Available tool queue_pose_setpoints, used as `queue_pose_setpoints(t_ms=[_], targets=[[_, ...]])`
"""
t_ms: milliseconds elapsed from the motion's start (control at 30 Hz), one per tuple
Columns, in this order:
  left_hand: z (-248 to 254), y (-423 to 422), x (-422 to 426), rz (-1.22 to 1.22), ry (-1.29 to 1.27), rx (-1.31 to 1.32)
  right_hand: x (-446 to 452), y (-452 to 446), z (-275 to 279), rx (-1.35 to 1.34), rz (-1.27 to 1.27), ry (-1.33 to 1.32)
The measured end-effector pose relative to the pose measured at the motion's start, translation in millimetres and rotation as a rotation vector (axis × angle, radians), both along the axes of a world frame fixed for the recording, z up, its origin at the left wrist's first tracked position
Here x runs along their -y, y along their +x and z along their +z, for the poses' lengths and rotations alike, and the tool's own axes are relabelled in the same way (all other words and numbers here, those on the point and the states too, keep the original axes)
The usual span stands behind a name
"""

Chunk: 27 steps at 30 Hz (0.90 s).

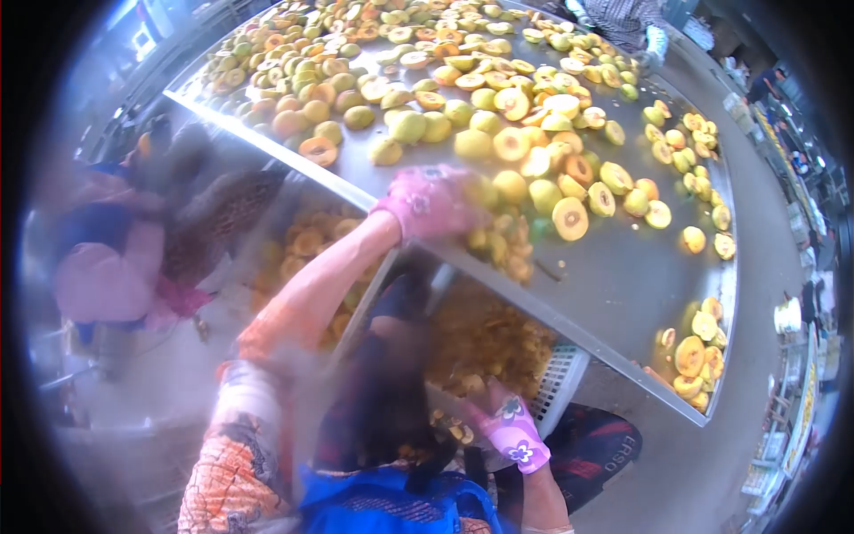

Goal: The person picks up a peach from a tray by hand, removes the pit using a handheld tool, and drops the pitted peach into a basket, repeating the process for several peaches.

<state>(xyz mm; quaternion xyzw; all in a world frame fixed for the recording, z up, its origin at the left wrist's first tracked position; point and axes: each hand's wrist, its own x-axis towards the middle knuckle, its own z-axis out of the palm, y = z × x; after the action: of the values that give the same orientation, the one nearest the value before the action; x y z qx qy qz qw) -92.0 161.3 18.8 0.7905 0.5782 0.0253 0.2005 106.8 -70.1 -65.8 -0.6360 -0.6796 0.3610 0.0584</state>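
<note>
My left hand (433,203), in a pink patterned glove, reaches over the near edge of the metal table (614,294). It is beside a heap of yellow-green, peach-like fruit (511,187), many of them cut in half. Motion smears its fingers, so what they hold cannot be made out. Low by my lap is my right hand (514,434), in a pink glove with flower prints. Its thumb and fingers look apart, and nothing clear shows between them. Just beyond it, below the table edge, a white plastic crate (560,378) contains blurred yellow-brown fruit pieces (494,343).
More halved fruit (698,356) lies at the table's right corner. Under the table to the left is another batch of fruit (307,245). A person in pink (111,258) is on the left; another person's gloved hand (656,44) shows at the far side. A raised rim (569,325) borders the table.
</note>
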Motion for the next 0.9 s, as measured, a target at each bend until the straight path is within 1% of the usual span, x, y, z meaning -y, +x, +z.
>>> queue_pose_setpoints(t_ms=[33, 67, 100, 133, 167, 200, 233, 267, 300, 333, 367, 400, 467, 533, 600, 667, 700, 767, 800, 833, 867, 900], targets=[[0, 5, 6, -0.090, 0.023, 0.120, -6, 4, 17, -0.049, -0.035, -0.094], [1, 8, 5, -0.179, 0.048, 0.237, -4, 14, 25, 0.041, -0.037, 0.115], [3, 5, 0, -0.220, -0.034, 0.460, -16, 27, 44, -0.051, -0.122, 0.001], [-2, -6, -15, -0.225, -0.020, 0.639, -36, 42, 68, -0.149, -0.207, -0.112], [-5, -19, -36, -0.230, -0.004, 0.815, -52, 55, 91, -0.066, -0.211, -0.010], [-2, -29, -50, -0.089, 0.190, 0.823, -72, 69, 107, 0.019, -0.212, 0.089], [-5, -50, -79, 0.000, 0.374, 0.647, -98, 84, 113, 0.031, -0.255, 0.155], [-23, -80, -117, -0.057, 0.488, 0.642, -129, 104, 113, 0.042, -0.294, 0.213], [-35, -101, -143, 0.242, 0.564, 0.250, -166, 137, 100, 0.202, -0.332, 0.236], [-20, -97, -138, 0.428, 0.453, 0.075, -201, 167, 90, 0.303, -0.371, 0.300], [-47, -130, -174, 0.163, 0.330, 0.023, -234, 179, 90, 0.420, -0.383, 0.351], [-58, -126, -197, 0.161, 0.319, 0.016, -266, 201, 76, 0.444, -0.450, 0.435], [-79, -118, -221, 0.462, 0.211, 0.255, -334, 249, 43, 0.466, -0.448, 0.494], [-95, -103, -236, -0.154, 0.536, -0.319, -366, 233, 41, 0.573, -0.313, 0.489], [-97, -71, -239, -0.457, 0.694, -0.114, -380, 205, 37, 0.508, -0.236, 0.543], [-92, -22, -228, -0.585, 0.645, -0.151, -379, 178, 36, 0.417, -0.168, 0.536], [-54, 17, -182, 0.037, 0.114, 0.139, -374, 173, 38, 0.434, -0.138, 0.518], [-63, 28, -165, -0.012, 0.074, 0.165, -357, 178, 37, 0.454, -0.143, 0.503], [-56, 34, -151, -0.056, 0.051, 0.193, -347, 181, 39, 0.473, -0.146, 0.507], [-54, 43, -131, -0.038, 0.132, 0.149, -333, 182, 37, 0.473, -0.164, 0.514], [-51, 52, -115, -0.037, 0.135, 0.154, -320, 186, 36, 0.478, -0.162, 0.518], [-48, 61, -104, -0.075, 0.095, 0.124, -306, 189, 36, 0.399, -0.116, 0.512]])
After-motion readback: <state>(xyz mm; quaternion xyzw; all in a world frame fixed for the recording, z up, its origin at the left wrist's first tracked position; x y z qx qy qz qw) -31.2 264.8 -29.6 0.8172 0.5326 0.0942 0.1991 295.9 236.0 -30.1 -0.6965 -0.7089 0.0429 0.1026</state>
